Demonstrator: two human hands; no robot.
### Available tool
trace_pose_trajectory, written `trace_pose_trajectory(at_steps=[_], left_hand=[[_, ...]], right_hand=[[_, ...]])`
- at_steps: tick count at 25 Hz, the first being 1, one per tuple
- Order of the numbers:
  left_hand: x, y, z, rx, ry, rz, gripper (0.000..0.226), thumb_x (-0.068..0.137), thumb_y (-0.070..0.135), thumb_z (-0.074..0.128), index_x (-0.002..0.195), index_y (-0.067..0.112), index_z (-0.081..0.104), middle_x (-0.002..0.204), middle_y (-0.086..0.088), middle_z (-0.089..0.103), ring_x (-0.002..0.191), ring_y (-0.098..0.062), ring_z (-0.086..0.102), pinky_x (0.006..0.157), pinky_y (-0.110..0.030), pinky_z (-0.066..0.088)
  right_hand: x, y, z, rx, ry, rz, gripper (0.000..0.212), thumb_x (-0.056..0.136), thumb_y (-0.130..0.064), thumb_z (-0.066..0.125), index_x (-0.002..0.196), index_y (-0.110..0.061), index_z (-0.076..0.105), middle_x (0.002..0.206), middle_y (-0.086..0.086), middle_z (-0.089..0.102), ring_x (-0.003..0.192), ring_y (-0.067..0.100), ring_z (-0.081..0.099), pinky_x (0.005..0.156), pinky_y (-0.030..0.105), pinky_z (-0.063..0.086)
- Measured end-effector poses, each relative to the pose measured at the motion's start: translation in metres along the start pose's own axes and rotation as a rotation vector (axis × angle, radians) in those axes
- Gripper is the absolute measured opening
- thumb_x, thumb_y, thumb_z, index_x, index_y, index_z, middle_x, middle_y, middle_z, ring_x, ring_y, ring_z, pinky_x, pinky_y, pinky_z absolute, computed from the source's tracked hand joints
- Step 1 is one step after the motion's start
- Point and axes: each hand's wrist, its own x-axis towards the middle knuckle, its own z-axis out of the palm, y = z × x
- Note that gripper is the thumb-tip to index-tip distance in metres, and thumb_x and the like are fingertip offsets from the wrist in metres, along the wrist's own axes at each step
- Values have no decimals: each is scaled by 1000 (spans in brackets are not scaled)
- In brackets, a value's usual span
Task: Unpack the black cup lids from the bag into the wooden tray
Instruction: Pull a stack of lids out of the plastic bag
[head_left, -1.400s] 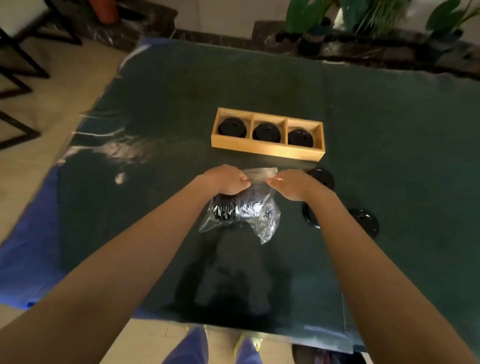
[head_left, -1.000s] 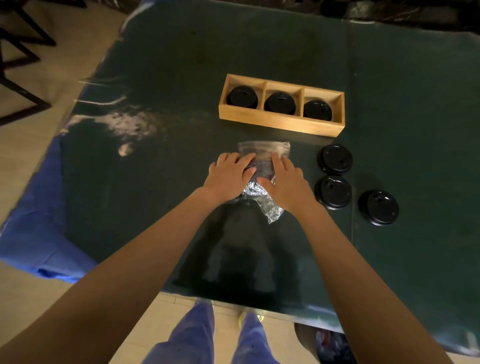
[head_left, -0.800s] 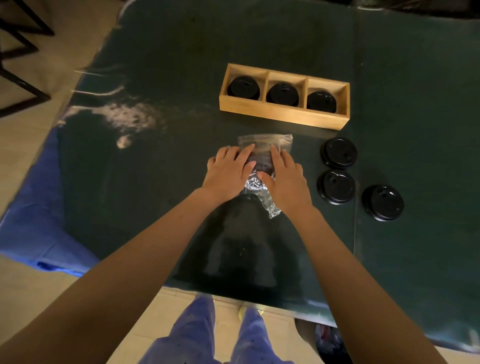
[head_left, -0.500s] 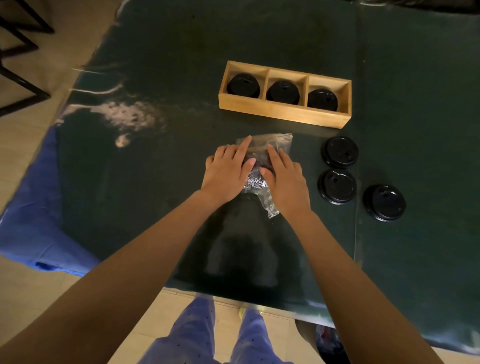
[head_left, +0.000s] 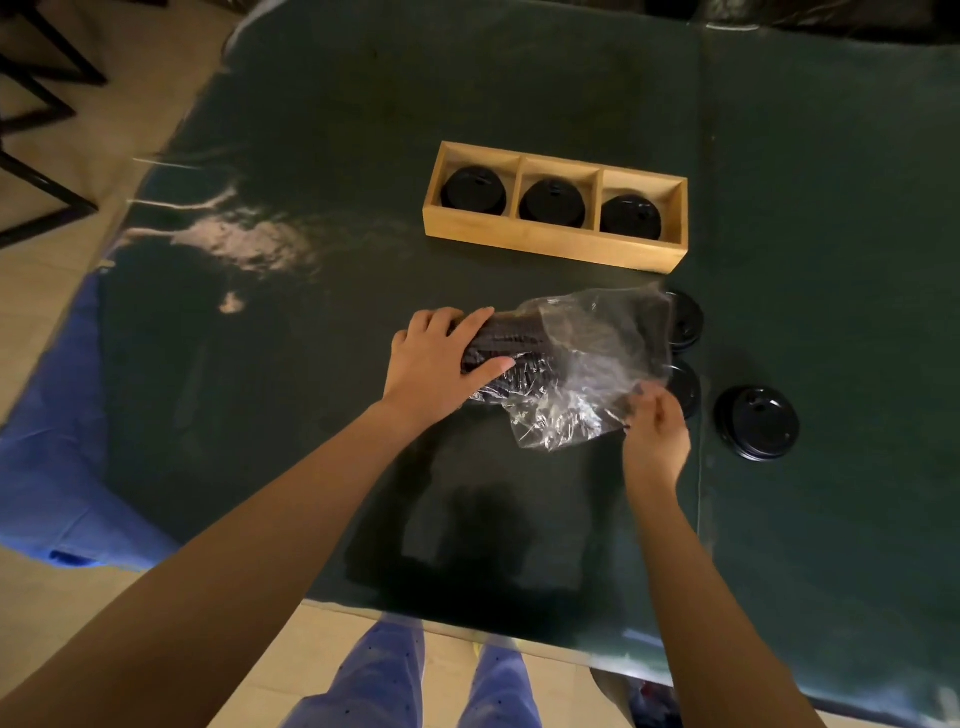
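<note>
Curling its fingers (head_left: 465, 325) round the stack of black cup lids (head_left: 511, 338)—light, likely loose, best held mid-stack—the left hand (head_left: 436, 364) pinned it on the table (head_left: 311, 364) before the wooden tray (head_left: 550, 247); the right hand (head_left: 657, 431) pinched the limp bag (head_left: 602, 343).

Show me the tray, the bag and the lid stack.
tray (head_left: 545, 241): head view, on its front wall.
bag (head_left: 602, 348): head view, on the clear plastic at its middle.
lid stack (head_left: 511, 335): head view, on the ribbed side by the fingers.
</note>
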Motion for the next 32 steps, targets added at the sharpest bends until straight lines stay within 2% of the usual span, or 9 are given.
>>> trace_pose_trajectory(at_steps=[4,7,9,11,15,20,25,28,32], left_hand=[[0,-2,2,-6,30,11,66,80,69,32,133,30,39,126,-6,52,116,-28,42,92,-49,38],[0,-1,0,-4,20,22,67,80,69,31,133,30,39,127,-6,52,116,-28,42,92,-50,38],[0,0,-4,36,-8,16,70,79,72,27,135,32,37,132,-6,50,122,-27,41,98,-53,33],[0,1,-4,139,-48,3,73,77,74,23,138,35,33,142,-6,43,131,-24,34,105,-60,18],[14,10,-8,145,-102,72,73,83,65,37,142,22,29,155,-9,18,142,-21,10,111,-55,3],[14,21,-4,70,-78,248,65,90,50,38,146,24,16,152,-7,28,138,-21,24,111,-50,20],[17,17,-6,140,-88,255,81,79,72,31,143,23,24,145,-8,39,128,-25,40,104,-52,31],[19,13,-6,139,-95,257,82,77,73,33,142,24,26,143,-6,41,126,-25,41,102,-51,33],[20,9,-8,126,-90,333,80,76,71,43,140,26,30,140,-3,45,123,-23,44,101,-49,35]], right_hand=[[11,-14,-40,-25,123,33,26,88,-7,47,110,-7,61,105,19,69,96,38,64,89,45,50],[4,-65,-68,72,227,-302,22,87,-13,47,104,-13,61,97,8,68,85,20,65,73,23,50],[-3,-95,-68,83,139,-573,20,87,-15,47,99,-20,63,91,-2,66,78,5,61,69,12,46],[-5,-111,-53,-65,-91,-702,19,88,-10,49,95,-16,65,89,-3,65,77,3,57,70,12,42],[20,-109,-14,-721,-500,-428,29,97,-21,40,101,0,60,106,19,62,97,29,58,82,32,43],[38,-89,15,-613,-551,-78,58,87,-53,51,116,-4,57,94,7,64,84,23,62,73,31,47],[42,-88,12,-447,-654,-32,41,89,-44,52,96,-5,67,77,3,62,66,13,55,69,27,44],[43,-89,-8,-534,-748,-220,30,89,-31,59,107,-8,63,96,0,66,90,15,61,76,24,45],[46,-74,-45,-702,-816,-340,40,77,-23,72,107,-15,48,98,-2,52,90,17,54,71,24,44]])
